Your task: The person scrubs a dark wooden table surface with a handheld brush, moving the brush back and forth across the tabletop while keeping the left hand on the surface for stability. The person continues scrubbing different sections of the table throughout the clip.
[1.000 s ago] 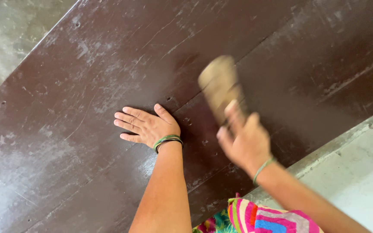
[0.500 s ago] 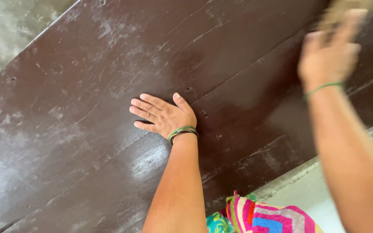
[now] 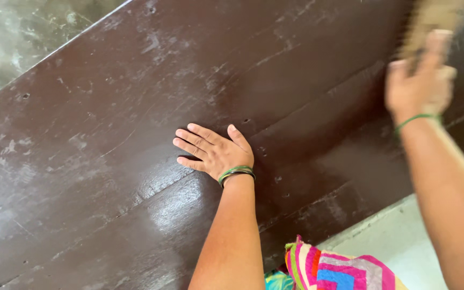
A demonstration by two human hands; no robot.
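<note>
Brush (image 3: 430,24) | right hand (image 3: 420,88) fingers grip it | left hand (image 3: 216,152) fingers spread flat on board (image 3: 108,107)

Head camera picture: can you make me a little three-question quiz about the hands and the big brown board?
1. True or false: the left hand lies flat, palm down, on the dark brown board.
2. What does the right hand grip? A) a tan brush B) a hammer C) a cup
3. What is worn on the left wrist?

Key
1. True. The fingers are spread on the board.
2. A. The tan brush is blurred, at the top right of the board.
3. Green bangles. The right wrist has a thin green band too.
</note>
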